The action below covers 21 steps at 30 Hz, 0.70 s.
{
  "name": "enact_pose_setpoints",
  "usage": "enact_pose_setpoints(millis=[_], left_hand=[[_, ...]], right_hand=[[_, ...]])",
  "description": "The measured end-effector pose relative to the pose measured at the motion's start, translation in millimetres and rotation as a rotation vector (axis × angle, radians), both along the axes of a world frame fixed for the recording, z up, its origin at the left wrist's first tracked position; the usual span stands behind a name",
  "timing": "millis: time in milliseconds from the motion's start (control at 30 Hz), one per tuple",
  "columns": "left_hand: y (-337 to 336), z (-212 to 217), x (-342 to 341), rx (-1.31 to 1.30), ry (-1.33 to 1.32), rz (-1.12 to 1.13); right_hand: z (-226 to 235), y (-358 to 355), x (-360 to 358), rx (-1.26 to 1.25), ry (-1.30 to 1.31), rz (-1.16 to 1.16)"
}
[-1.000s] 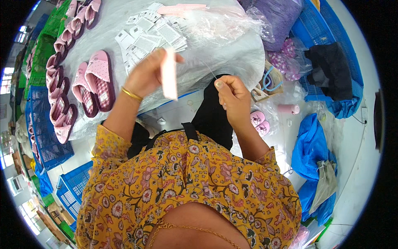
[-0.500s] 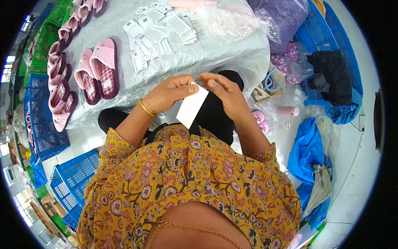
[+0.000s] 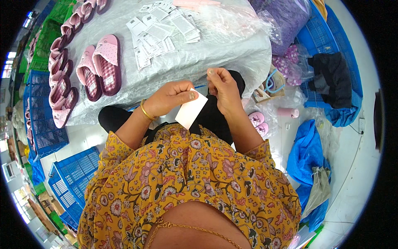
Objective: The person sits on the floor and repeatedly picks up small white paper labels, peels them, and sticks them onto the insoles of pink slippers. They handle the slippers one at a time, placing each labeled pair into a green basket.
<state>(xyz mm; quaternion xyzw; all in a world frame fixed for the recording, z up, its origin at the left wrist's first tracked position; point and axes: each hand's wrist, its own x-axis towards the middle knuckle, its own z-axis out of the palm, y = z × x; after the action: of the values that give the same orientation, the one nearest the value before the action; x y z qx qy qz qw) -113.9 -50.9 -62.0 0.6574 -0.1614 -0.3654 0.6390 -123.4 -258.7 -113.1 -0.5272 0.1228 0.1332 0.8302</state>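
A blank white card (image 3: 190, 110) is pinched between the thumb and fingers of my left hand (image 3: 171, 98), tilted above my lap. Just to its right, my right hand (image 3: 224, 88) is raised with thumb and fingertips pressed together. Whatever those fingers hold, if anything, is too small to make out. A thin bluish line shows between the two hands, and I cannot tell what it belongs to. Beyond my hands, a pair of pink slippers (image 3: 108, 66) with checked insoles lies on the plastic-covered table (image 3: 128, 85). Several printed white cards (image 3: 155, 35) are spread in a loose pile there.
More pink slippers (image 3: 62, 97) line the table's left edge. Blue crates (image 3: 76, 172) stand at the left, another blue crate (image 3: 317, 37) at the far right. Clear plastic bags (image 3: 236, 20) lie on the table. A pink cylinder (image 3: 288, 112) and a blue sheet (image 3: 306, 151) are on the floor at right.
My right hand has moved up and slightly right, away from the card, its fingers curling into a pinch. My left hand keeps the card nearly in place.
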Motion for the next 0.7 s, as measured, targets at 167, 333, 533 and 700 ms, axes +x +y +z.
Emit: enact_pose_setpoints(millis=[167,333,533,700], left_hand=[[1.4,2.4,-1.9,0.013,-0.023,-0.028],[1.7,-1.3,-9.0,0.034,-0.004,-0.035],[11.1,-7.5,-10.8,0.102,-0.035,-0.046],[18.3,-11.4,-11.9,0.123,-0.047,-0.025]], right_hand=[[9.1,13.1,-8.3,0.136,0.085,0.051],[14.4,20.1,2.3,0.169,0.05,0.114],[12.5,21.5,11.0,0.354,0.058,0.047],[13.1,24.5,19.4,0.367,0.071,-0.024]])
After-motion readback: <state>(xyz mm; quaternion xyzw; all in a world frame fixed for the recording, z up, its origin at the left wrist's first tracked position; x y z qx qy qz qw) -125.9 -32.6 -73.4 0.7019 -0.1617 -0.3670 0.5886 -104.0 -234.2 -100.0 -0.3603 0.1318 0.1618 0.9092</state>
